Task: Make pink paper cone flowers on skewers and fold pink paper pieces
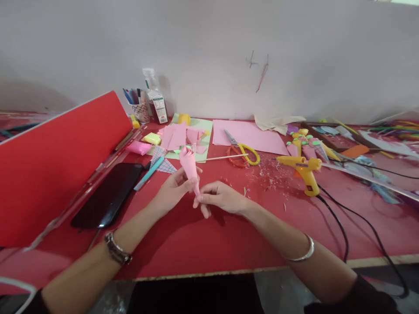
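Note:
A pink paper cone (188, 165), rolled with a pleated, folded top, stands tilted above the table between my hands. My left hand (178, 185) wraps its middle, thumb in front and fingers behind. At the narrow lower tip, my right hand (218, 197) pinches the paper between thumb and finger, its other fingers curled below. Beyond the cone lie cut pink paper pieces (175, 136) on a light green sheet (199, 156). Scissors (247, 152) with a yellow and an orange handle rest to the right, beside a thin wooden stick (225, 157).
A yellow glue gun (304, 168) with a black cord lies right, near several small finished cones (307, 148). A black phone (109, 194) and a red board (62, 170) are left. A bottle (157, 102) and pen cup (140, 111) stand by the wall.

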The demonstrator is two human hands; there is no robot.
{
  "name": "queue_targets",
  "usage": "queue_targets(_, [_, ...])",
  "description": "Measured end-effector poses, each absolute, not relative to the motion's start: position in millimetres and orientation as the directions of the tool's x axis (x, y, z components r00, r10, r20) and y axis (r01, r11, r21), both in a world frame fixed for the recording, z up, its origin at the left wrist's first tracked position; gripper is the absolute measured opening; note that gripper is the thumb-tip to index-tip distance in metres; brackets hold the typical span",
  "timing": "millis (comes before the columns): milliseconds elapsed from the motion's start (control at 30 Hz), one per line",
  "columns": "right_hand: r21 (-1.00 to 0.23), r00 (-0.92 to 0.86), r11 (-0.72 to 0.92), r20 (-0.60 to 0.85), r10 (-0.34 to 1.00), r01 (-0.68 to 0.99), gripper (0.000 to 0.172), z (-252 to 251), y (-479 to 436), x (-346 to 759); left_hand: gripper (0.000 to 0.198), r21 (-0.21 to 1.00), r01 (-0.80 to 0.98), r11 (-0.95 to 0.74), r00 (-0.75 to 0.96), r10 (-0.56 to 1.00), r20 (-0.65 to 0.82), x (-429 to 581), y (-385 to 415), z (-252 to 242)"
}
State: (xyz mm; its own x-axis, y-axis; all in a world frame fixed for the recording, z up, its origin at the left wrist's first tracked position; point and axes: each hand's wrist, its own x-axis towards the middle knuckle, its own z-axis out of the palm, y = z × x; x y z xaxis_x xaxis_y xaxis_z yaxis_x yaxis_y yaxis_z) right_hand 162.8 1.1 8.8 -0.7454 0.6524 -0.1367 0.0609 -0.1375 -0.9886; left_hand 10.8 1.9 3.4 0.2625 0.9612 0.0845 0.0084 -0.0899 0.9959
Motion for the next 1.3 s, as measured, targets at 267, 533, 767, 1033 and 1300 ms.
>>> queue_targets(267, [-0.987, -0.313, -0.158, -0.162, 0.936, 0.037, 0.022, 7.7, 8.1, 163.2, 0.032, 0.949, 0.196, -0.247, -0.107, 0.957, 0.271, 10.6, 7.9, -0.2])
queue_targets(533, [-0.942, -0.332, -0.169, -0.264, 0.906, 0.288, 0.03, 10.3, 8.6, 165.6, 0.027, 0.871, 0.388, -0.301, -0.102, 0.926, 0.364, 9.1, 8.8, -2.8])
queue_targets(767, [-0.8, -0.267, 0.028, -0.167, 0.949, 0.6, 0.029, 8.7, 7.6, 170.1, 0.023, 0.578, 0.704, -0.412, -0.018, 0.804, 0.595, -10.2, 35.4, -5.9])
queue_targets(1033, [-0.583, -0.3, 0.3, 0.1, 0.949, 0.755, 0.049, 7.6, 7.2, 168.6, 0.041, -0.032, 0.886, -0.463, 0.457, 0.857, 0.24, -9.8, 91.9, 15.8])
queue_targets(1300, [-0.594, -0.298, 0.315, 0.13, 0.946, 0.741, 0.045, 7.2, 9.3, 170.7, 0.034, -0.133, 0.884, -0.448, 0.464, 0.873, 0.151, -10.9, 120.6, 22.4])
